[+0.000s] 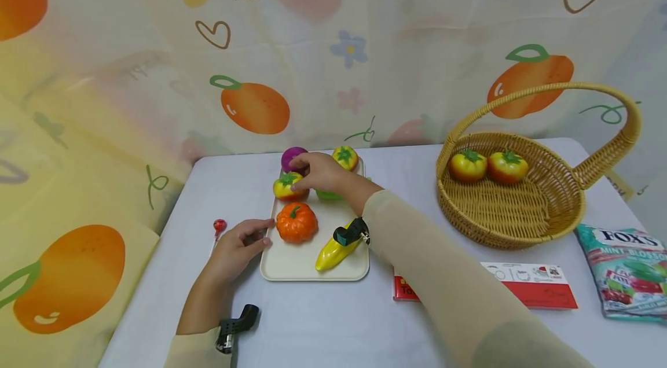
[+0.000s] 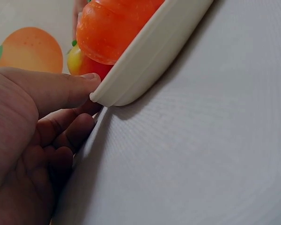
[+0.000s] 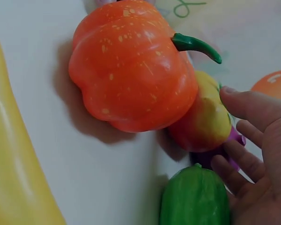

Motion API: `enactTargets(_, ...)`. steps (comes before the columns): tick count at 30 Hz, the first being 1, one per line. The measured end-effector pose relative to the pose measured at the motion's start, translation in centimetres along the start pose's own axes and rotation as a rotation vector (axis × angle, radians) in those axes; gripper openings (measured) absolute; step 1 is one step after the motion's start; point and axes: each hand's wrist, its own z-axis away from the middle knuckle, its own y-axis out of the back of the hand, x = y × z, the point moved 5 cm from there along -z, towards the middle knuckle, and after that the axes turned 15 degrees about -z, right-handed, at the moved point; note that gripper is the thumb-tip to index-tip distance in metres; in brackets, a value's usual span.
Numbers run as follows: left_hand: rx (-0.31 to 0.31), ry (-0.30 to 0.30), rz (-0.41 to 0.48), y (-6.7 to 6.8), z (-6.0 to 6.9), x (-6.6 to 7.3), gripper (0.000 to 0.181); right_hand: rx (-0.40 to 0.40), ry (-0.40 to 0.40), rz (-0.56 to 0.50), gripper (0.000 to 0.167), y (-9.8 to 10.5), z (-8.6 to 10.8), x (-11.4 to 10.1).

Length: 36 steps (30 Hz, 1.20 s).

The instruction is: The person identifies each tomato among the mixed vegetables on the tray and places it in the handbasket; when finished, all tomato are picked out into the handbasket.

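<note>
My left hand pinches the left rim of the cream tray, thumb on top and fingers at its outer side. My right hand hovers over the back of the tray, fingers loosely spread beside a yellow-red toy tomato. Its thumb is close to that tomato; whether it touches cannot be told. A round purple toy lies behind, near the fingertips. Partly under the right hand is a green toy vegetable. Also on the tray are an orange toy pumpkin, a yellow banana-like toy and another tomato.
At the right stands a wicker basket with a tall handle, holding two toy tomatoes. A red-and-white box lies partly behind the right sleeve, beside a candy bag. A red lollipop lies left of the tray.
</note>
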Motion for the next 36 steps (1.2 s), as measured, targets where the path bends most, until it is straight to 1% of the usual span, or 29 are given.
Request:
enactTargets(4, 0.01, -0.015, -0.023, 0.0, -0.1, 0.0, 0.04, 0.001, 0.009, 0.013, 0.059, -0.1, -0.1, 0.0)
enactTargets(8, 0.014, -0.022, -0.024, -0.1, -0.1, 0.2, 0.04, -0.019, 0.018, 0.065, 0.059, -0.3, -0.2, 0.1)
enactTargets(12, 0.01, -0.001, -0.01, -0.1, 0.0, 0.2, 0.04, -0.041, 0.034, 0.138, 0.059, -0.7, -0.4, 0.1)
enactTargets(15, 0.009, 0.013, -0.004, -0.1, 0.0, 0.1, 0.04, -0.042, 0.047, 0.173, 0.059, -0.8, -0.4, -0.1)
enactTargets(25, 0.01, 0.029, 0.011, -0.1, 0.0, 0.1, 0.041, -0.054, 0.042, 0.226, 0.06, -1.1, -0.5, -0.3)
enactTargets(30, 0.005, 0.026, 0.009, -0.1, -0.1, 0.1, 0.041, -0.042, 0.05, 0.216, 0.058, -1.0, -0.2, -0.4)
enactTargets(36, 0.008, 0.015, 0.005, 0.0, 0.0, 0.0, 0.04, -0.018, 0.098, 0.187, 0.057, -0.6, 0.0, -1.0)
